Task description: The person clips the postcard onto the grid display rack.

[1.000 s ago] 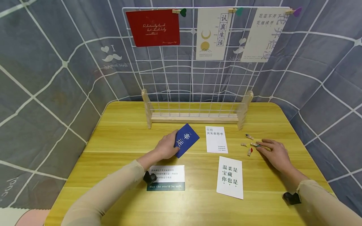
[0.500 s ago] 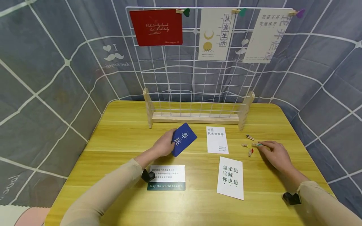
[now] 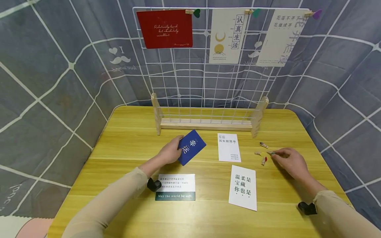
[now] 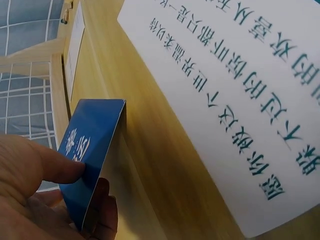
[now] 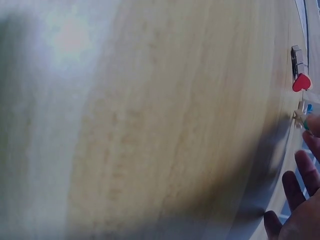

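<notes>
Blue card (image 3: 191,151) in left hand (image 3: 170,153)

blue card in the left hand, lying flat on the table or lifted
Lifted. The left hand pinches the blue card, tilted, edge clear of the table.

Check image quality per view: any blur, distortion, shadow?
Head view: sharp, evenly lit, with wide-angle bowing of the table edges and backdrop lines. Left wrist view: crisp on the blue card and the white card print; the left hand is soft. Right wrist view: tabletop heavily blurred, pale glare top left, dark shadow beside the right hand.
</notes>
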The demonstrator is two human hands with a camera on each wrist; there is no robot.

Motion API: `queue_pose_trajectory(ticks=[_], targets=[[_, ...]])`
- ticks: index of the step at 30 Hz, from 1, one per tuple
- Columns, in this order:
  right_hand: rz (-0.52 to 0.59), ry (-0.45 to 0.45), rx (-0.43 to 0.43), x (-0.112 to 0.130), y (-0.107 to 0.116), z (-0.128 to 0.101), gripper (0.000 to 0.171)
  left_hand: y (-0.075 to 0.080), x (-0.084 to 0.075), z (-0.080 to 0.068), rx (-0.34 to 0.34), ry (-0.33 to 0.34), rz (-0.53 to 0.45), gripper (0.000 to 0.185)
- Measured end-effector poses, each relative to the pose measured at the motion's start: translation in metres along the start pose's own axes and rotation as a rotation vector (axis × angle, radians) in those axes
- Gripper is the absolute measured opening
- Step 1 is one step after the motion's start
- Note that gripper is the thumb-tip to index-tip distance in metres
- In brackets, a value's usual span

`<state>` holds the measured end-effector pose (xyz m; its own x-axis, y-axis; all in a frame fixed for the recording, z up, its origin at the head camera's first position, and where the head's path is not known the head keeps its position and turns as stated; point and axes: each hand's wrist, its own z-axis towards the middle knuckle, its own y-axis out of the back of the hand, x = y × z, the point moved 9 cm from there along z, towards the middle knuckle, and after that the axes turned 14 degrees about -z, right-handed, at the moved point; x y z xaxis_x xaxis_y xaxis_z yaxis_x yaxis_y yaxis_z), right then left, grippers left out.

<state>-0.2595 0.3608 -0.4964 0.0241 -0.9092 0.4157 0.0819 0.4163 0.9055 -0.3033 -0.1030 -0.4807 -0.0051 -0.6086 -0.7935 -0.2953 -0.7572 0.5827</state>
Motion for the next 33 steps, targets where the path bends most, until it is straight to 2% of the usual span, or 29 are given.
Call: queue_pose_trajectory(ticks=[10, 16, 23, 29, 33], targets=[[-0.120, -0.041, -0.014, -0.002, -0.002, 0.006, 0.035, 0.010, 0.005, -0.001, 0.010, 0.051, -0.003, 0.051], [-0.123, -0.046, -0.015, -0.001, 0.003, 0.007, 0.038, 0.017, 0.006, -0.003, 0.024, 0.050, -0.042, 0.044], [-0.075, -0.041, -0.065, 0.009, 0.027, 0.011, 0.051, 0.029, 0.003, -0.006, 0.076, 0.022, -0.175, 0.035], [-0.014, -0.022, -0.140, 0.029, 0.054, 0.023, 0.051, 0.044, -0.005, -0.007, 0.063, -0.017, -0.259, 0.033], [0.009, -0.013, -0.154, 0.049, 0.066, 0.033, 0.055, 0.055, -0.011, -0.008, 0.049, -0.044, -0.318, 0.033]])
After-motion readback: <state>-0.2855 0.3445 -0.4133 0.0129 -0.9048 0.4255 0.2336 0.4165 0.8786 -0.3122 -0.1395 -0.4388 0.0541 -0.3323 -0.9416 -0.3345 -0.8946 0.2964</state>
